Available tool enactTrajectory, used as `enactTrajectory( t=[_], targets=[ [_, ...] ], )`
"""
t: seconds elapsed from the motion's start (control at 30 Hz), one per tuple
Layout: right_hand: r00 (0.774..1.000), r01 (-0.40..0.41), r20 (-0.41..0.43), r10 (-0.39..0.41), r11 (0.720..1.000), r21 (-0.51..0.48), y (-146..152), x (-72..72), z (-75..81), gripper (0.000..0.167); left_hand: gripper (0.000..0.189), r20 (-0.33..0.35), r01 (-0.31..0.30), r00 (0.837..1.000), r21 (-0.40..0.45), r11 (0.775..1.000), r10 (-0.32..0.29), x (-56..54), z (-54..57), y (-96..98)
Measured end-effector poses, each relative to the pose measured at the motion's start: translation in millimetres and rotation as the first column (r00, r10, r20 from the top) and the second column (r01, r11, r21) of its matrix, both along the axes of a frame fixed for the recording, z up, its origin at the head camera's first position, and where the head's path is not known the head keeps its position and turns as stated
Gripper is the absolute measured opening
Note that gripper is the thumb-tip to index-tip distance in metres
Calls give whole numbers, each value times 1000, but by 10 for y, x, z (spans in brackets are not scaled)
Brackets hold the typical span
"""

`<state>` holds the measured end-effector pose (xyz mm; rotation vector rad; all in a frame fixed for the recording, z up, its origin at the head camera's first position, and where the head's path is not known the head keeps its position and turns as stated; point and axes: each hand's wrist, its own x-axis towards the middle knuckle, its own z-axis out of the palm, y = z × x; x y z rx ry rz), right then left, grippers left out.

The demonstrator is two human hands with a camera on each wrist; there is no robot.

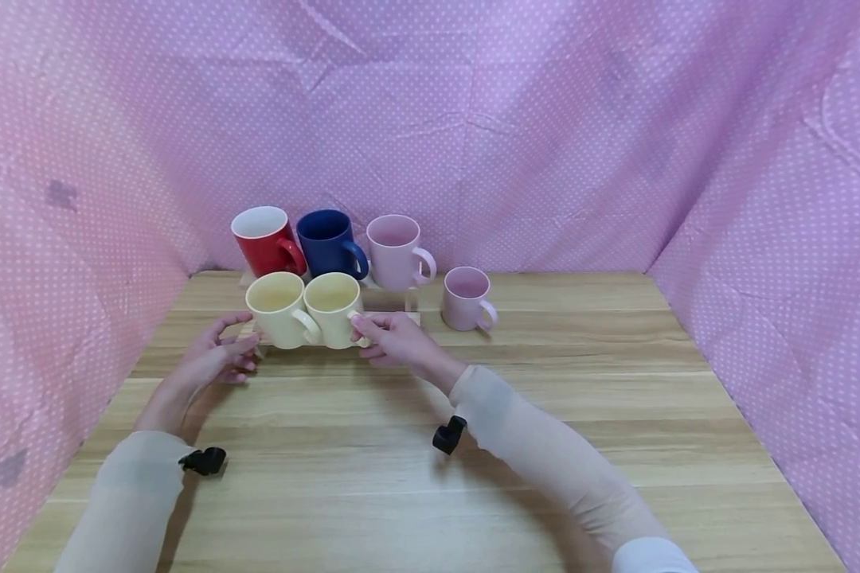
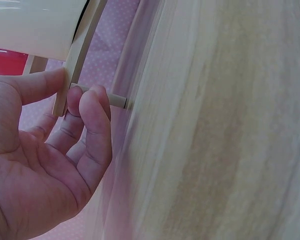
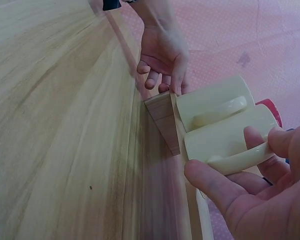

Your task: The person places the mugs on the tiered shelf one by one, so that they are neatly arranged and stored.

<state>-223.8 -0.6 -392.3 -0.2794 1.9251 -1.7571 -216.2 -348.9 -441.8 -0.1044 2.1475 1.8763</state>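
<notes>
Two pale yellow mugs stand side by side on the lower step of a wooden rack (image 2: 81,57). The handle of the right yellow mug (image 1: 332,306) is pinched between the thumb and fingers of my right hand (image 1: 401,344). Close on its left stands the other yellow mug (image 1: 275,306), its handle toward the right one. My left hand (image 1: 211,362) grips the rack's left end, thumb on the board and fingers curled at its edge, as the left wrist view shows. On the upper step are a red mug (image 1: 265,251), a dark blue mug (image 1: 325,248) and a pink mug (image 1: 392,259).
A smaller pink mug (image 1: 464,302) stands on the wooden table (image 1: 344,493) to the right of the rack, its handle turned right. Pink dotted cloth (image 1: 509,127) hangs behind the table and along both sides.
</notes>
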Motion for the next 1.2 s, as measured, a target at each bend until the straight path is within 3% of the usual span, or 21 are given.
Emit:
enactTrajectory(
  t=[0.23,0.5,0.7,0.8,0.87,0.97,1.1,1.2],
  targets=[
    [1000,-19,8,19,1000,6,14,-8,2,40,43,0,-3,1000,-12,1000,3,2,-13,6],
    [997,49,51,-50,998,28,32,-15,13,45,42,-9,-4,1000,-11,1000,4,28,-23,25],
    [996,56,-79,-52,997,45,340,25,80,45,43,-10,5,1000,0,1000,-5,29,-5,37],
    [983,80,-166,-81,997,-8,612,28,121,46,44,-9,8,1000,-7,1000,-8,22,12,31],
    [968,113,-218,-126,991,-70,797,19,142,46,44,-4,5,1000,-11,1000,-6,17,18,23],
    [917,190,-329,-224,973,-134,1063,-34,131,43,43,4,0,1000,-16,1000,0,14,20,18],
    [814,296,-505,-288,953,-67,1389,-120,74,43,41,-2,-1,1000,-10,1000,1,21,22,21],
    [779,348,-566,-271,937,30,1582,-163,1,49,40,-6,-2,1000,-12,1000,2,27,22,26]
  ],
)
